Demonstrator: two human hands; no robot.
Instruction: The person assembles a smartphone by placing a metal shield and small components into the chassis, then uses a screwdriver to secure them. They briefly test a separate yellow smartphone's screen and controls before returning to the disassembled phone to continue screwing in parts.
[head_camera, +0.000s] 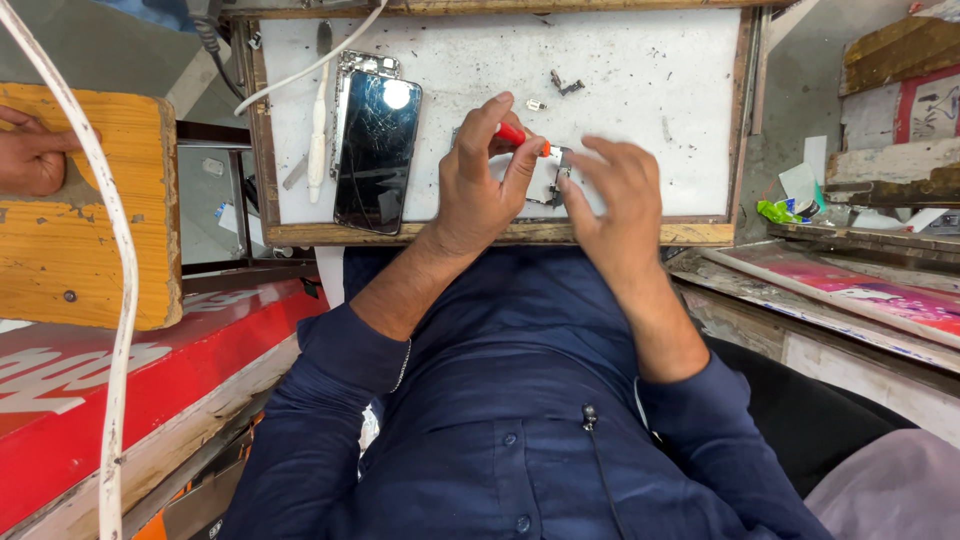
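The left hand (480, 180) is closed around a small red-handled tool (518, 136), pinched between thumb and fingers, its tip angled toward a small dark phone part (556, 180) that lies on the white tabletop (640, 70) near the front wooden edge. The right hand (615, 195) sits at 3 o'clock from the part, fingers narrowed and curled down onto it, apparently pinning it; whether it truly grips the part cannot be told. To do this well, the tool tip should probably stay low and steady, with the heel of the left hand braced on the wooden rim, so a slip does not flick the part off the edge. The right fingertips look best kept just beside the tip, not under it. At 9 o'clock from the hands lies a black phone screen (376, 150), cracked, resting over a metal phone frame (365, 64). Loose screws (566, 85) lie at 12 o'clock, well apart; sweeping a wrist that way could scatter them.
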